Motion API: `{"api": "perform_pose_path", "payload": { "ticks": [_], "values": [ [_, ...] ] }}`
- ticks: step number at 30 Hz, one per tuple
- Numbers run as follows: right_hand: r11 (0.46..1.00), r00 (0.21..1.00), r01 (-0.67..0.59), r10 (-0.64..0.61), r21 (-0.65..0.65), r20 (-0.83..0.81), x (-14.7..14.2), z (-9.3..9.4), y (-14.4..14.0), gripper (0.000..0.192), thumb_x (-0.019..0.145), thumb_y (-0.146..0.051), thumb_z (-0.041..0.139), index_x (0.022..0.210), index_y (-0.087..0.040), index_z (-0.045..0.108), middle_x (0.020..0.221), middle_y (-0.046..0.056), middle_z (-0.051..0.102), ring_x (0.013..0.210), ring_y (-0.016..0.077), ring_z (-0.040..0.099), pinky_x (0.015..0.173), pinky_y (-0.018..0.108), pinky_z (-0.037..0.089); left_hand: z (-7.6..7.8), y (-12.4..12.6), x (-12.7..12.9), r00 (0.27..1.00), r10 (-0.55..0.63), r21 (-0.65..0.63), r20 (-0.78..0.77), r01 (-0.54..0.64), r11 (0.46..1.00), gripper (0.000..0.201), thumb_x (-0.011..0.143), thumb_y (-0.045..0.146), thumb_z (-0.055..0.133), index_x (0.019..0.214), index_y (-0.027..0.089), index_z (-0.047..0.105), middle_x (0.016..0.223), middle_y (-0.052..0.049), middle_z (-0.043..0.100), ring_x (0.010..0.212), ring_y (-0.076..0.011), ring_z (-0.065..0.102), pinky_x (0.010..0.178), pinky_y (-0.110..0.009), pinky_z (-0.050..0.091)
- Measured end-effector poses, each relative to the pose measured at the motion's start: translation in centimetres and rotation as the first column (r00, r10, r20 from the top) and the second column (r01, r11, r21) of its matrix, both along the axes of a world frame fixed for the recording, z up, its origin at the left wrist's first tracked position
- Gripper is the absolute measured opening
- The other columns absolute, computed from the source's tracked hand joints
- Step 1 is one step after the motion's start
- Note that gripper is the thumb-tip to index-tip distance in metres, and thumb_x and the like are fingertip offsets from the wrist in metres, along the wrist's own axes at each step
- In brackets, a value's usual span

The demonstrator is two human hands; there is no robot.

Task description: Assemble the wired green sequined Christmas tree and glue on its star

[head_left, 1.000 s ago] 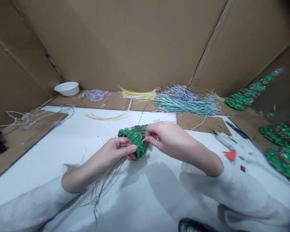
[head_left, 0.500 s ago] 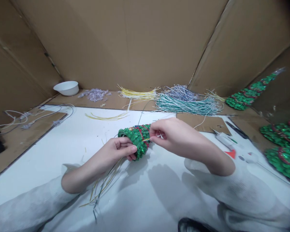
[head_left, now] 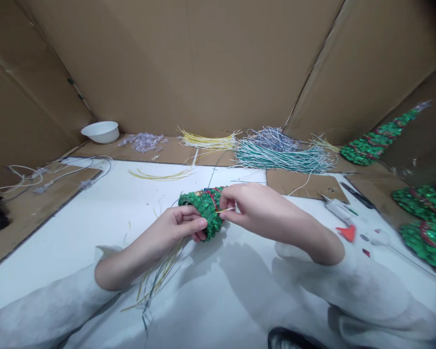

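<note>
A small green glittery Christmas tree (head_left: 211,220) with red trim lies on its side above the white table, its open base toward the left. My left hand (head_left: 185,223) is closed round the rim of that base, thumb outside and fingers partly inside. Between thumb and fingertips, my right hand (head_left: 243,206) pinches a thin yellow wire (head_left: 225,210) that sticks out of the tree's side. Several loose yellow and dark green wires (head_left: 156,278) trail from the base below my left wrist. The tip of the tree is hidden behind my right hand.
Along the back lie yellow wires (head_left: 209,140), green wires (head_left: 285,157) and clear plastic pieces (head_left: 143,142) beside a white bowl (head_left: 101,132). At right are a glue gun (head_left: 337,213), a dark-handled tool (head_left: 358,195) and finished trees (head_left: 380,138). Cardboard walls (head_left: 189,63) enclose the table.
My right hand has shifted slightly left, closer to the tree's side, and more of the yellow wire shows at its fingertips. My left hand keeps its hold on the base.
</note>
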State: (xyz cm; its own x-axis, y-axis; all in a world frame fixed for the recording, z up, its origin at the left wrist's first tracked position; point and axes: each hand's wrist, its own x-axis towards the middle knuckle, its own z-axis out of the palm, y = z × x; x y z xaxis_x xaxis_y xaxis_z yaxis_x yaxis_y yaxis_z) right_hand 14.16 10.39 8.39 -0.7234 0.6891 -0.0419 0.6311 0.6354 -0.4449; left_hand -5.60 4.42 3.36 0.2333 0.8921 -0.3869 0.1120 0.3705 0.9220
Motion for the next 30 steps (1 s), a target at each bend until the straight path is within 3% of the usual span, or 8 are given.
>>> {"api": "perform_pose_path", "payload": {
  "ticks": [5, 13, 22, 30],
  "values": [
    [1.000, 1.000, 0.006, -0.006, 0.029, -0.008, 0.6, 0.6, 0.2, 0.013, 0.080, -0.019, 0.048, 0.068, -0.019, 0.051, 0.064, -0.003, 0.057, 0.058, 0.0091, 0.042, 0.052, 0.023, 0.021, 0.0, -0.1, -0.1, 1.000, -0.014, 0.011, 0.013, 0.014, 1.000, 0.025, 0.078, 0.039, 0.064, 0.080, 0.014, 0.064, 0.067, -0.001, 0.065, 0.063, -0.0110, 0.057, 0.060, -0.021, 0.043],
    [0.999, 0.999, -0.010, 0.011, 0.031, -0.034, -0.5, -0.6, 0.0, 0.014, 0.079, -0.018, 0.048, 0.065, -0.018, 0.049, 0.066, -0.001, 0.058, 0.058, 0.0093, 0.043, 0.052, 0.023, 0.022, -0.4, -0.1, -0.1, 0.998, -0.025, 0.013, 0.051, 0.025, 1.000, 0.023, 0.078, 0.037, 0.065, 0.083, 0.015, 0.065, 0.067, 0.000, 0.065, 0.063, -0.0110, 0.058, 0.060, -0.021, 0.044],
    [0.999, 0.998, 0.047, -0.047, 0.000, 0.053, -0.2, 0.2, 0.0, 0.024, 0.082, -0.030, 0.050, 0.062, -0.018, 0.052, 0.060, -0.001, 0.056, 0.055, 0.0099, 0.042, 0.051, 0.025, 0.020, -0.5, -0.2, -0.1, 1.000, 0.004, 0.013, 0.025, -0.005, 1.000, 0.026, 0.076, 0.041, 0.066, 0.077, 0.014, 0.063, 0.065, -0.001, 0.065, 0.061, -0.0121, 0.058, 0.060, -0.023, 0.043],
    [1.000, 0.999, 0.004, -0.004, -0.022, -0.035, -0.1, 0.0, 0.2, 0.019, 0.082, -0.021, 0.048, 0.064, -0.018, 0.050, 0.065, -0.001, 0.058, 0.060, 0.0097, 0.045, 0.053, 0.023, 0.022, -0.4, -0.2, -0.1, 0.999, 0.006, 0.008, 0.037, -0.007, 1.000, 0.027, 0.076, 0.040, 0.066, 0.082, 0.014, 0.062, 0.067, -0.001, 0.065, 0.062, -0.0116, 0.058, 0.060, -0.022, 0.044]
  ]
}}
